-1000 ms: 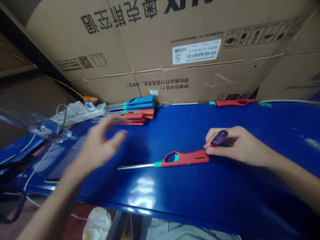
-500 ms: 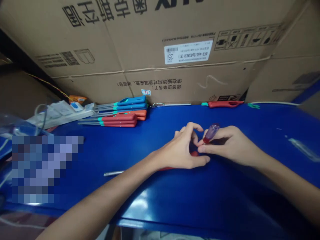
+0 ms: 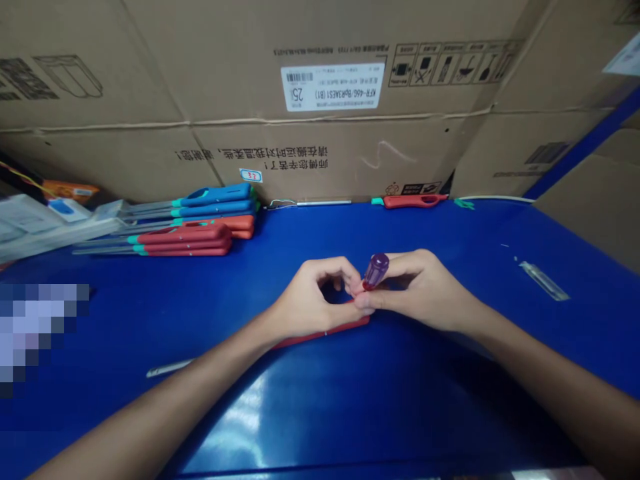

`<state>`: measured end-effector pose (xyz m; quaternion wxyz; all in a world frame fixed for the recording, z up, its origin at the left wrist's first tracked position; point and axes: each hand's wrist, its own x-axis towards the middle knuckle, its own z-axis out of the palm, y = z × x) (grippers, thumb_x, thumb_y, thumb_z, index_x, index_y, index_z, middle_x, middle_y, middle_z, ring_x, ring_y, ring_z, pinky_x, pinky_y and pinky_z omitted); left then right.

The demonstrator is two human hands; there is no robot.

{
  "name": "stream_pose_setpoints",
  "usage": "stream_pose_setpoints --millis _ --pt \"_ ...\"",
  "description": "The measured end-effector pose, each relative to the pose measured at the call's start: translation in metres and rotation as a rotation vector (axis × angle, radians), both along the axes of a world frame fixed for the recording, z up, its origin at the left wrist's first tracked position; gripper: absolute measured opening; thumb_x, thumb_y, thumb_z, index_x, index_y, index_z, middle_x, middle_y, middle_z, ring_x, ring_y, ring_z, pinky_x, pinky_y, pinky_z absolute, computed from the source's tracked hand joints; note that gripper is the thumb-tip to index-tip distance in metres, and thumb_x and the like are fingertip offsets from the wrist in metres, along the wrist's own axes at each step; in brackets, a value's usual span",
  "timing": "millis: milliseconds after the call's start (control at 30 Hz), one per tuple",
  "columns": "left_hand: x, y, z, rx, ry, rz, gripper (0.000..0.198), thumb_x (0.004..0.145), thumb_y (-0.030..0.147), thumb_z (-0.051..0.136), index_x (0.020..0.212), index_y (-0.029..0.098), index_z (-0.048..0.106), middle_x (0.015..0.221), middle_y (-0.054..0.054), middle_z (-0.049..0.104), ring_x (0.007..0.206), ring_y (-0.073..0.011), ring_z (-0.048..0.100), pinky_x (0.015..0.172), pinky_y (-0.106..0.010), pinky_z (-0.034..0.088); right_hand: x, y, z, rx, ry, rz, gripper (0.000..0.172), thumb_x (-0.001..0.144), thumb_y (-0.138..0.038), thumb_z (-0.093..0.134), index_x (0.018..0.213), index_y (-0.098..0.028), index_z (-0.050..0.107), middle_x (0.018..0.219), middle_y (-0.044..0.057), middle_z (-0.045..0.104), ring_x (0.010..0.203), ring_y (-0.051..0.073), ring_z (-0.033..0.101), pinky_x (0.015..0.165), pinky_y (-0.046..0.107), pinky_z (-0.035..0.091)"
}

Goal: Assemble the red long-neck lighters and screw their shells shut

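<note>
My right hand [image 3: 425,290] grips a screwdriver [image 3: 377,270] with a purple handle, which leans slightly right above a red lighter [image 3: 325,333] on the blue table. The screwdriver's tip is hidden behind fingers. Curled over the lighter, my left hand [image 3: 315,300] has its thumb and forefinger brought together at the base of the screwdriver handle, touching the right fingertips. What the left fingertips pinch there is too small to tell. The lighter's metal tube [image 3: 169,367] shows to the left of my left forearm.
Stacked blue, orange and red lighters [image 3: 200,220] lie at the back left, beside a white power strip [image 3: 30,227]. Another red lighter [image 3: 415,201] rests against the cardboard [image 3: 300,143]. A clear packet [image 3: 544,280] lies at right.
The view has shifted right. My left thumb and forefinger, apart before, have closed together at the screwdriver. More of the red lighter shows under my left hand.
</note>
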<state>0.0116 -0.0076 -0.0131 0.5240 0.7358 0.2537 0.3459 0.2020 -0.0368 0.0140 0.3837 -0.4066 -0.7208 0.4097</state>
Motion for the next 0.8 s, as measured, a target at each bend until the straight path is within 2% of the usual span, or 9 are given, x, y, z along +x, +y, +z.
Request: stream_pose_setpoints --millis 167,333,533,667,733,800 --pt "0.001 0.002 -0.002 0.009 0.023 0.026 0.018 0.073 0.028 0.080 0.077 0.014 0.070 0.076 -0.004 0.070 0.071 -0.0160 0.061 0.070 -0.030 0.049 0.001 0.001 -0.002 -0.030 0.035 0.003 0.018 0.074 -0.033 0.084 0.068 -0.020 0.075 0.070 0.000 0.065 0.062 0.012 0.056 0.056 0.025 0.041" --pt "0.002 0.006 -0.004 0.012 -0.004 0.050 0.019 0.074 0.033 0.081 0.075 0.015 0.075 0.078 -0.006 0.073 0.071 -0.0168 0.063 0.070 -0.030 0.049 0.000 0.003 -0.008 -0.038 0.094 -0.096 0.026 0.065 -0.035 0.089 0.063 -0.018 0.070 0.068 -0.001 0.063 0.063 0.013 0.054 0.058 0.027 0.041" --pt "0.002 0.008 -0.003 0.027 -0.056 0.016 0.005 0.076 0.022 0.078 0.074 0.018 0.080 0.074 -0.006 0.075 0.070 -0.0159 0.065 0.066 -0.028 0.051 -0.006 0.005 -0.013 -0.131 0.193 -0.183 0.038 0.053 -0.036 0.095 0.060 -0.018 0.063 0.066 -0.003 0.059 0.063 0.012 0.052 0.059 0.027 0.042" --pt "0.003 0.008 -0.003 -0.013 -0.065 0.033 0.002 0.074 0.017 0.080 0.073 0.018 0.080 0.074 -0.006 0.075 0.071 -0.0156 0.065 0.067 -0.027 0.053 0.001 0.006 -0.004 -0.166 0.173 -0.005 0.024 0.067 -0.036 0.088 0.078 -0.019 0.074 0.082 0.001 0.065 0.075 0.015 0.058 0.072 0.029 0.047" --pt "0.003 0.007 -0.004 -0.029 -0.056 0.038 0.003 0.071 0.016 0.083 0.071 0.017 0.080 0.072 -0.005 0.075 0.071 -0.0154 0.065 0.066 -0.026 0.052 0.004 0.005 0.000 -0.189 0.154 0.065 0.018 0.076 -0.037 0.082 0.078 -0.020 0.077 0.085 0.002 0.065 0.078 0.015 0.059 0.073 0.030 0.047" --pt "0.003 0.007 -0.004 -0.033 -0.061 0.027 0.005 0.070 0.016 0.084 0.070 0.015 0.080 0.073 -0.006 0.075 0.074 -0.0165 0.066 0.068 -0.026 0.053 0.004 0.004 0.000 -0.195 0.174 0.065 0.016 0.078 -0.036 0.081 0.075 -0.020 0.077 0.083 0.002 0.064 0.077 0.015 0.059 0.069 0.029 0.047"
